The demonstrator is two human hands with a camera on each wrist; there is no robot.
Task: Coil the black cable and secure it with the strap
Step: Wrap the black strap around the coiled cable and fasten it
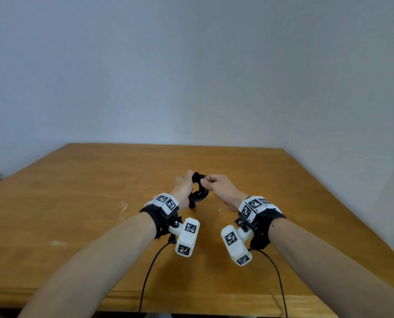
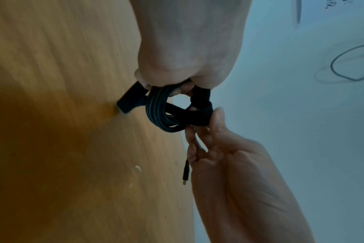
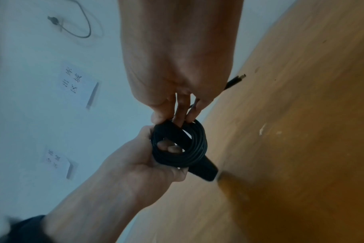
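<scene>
Cable [image 2: 160,113] coiled, gripped by left hand [image 1: 184,185] | right hand [image 1: 219,185] apparently pinches strap [image 2: 199,115]

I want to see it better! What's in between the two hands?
The coiled black cable with its strap. The left hand grips one side, the right hand pinches the strap on the other. The left wrist view shows it best.

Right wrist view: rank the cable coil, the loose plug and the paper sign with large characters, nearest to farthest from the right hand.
1. Cable coil, at the fingertips of the right hand.
2. Plug, beside the hand, over the table.
3. Paper sign, off to the left.
</scene>
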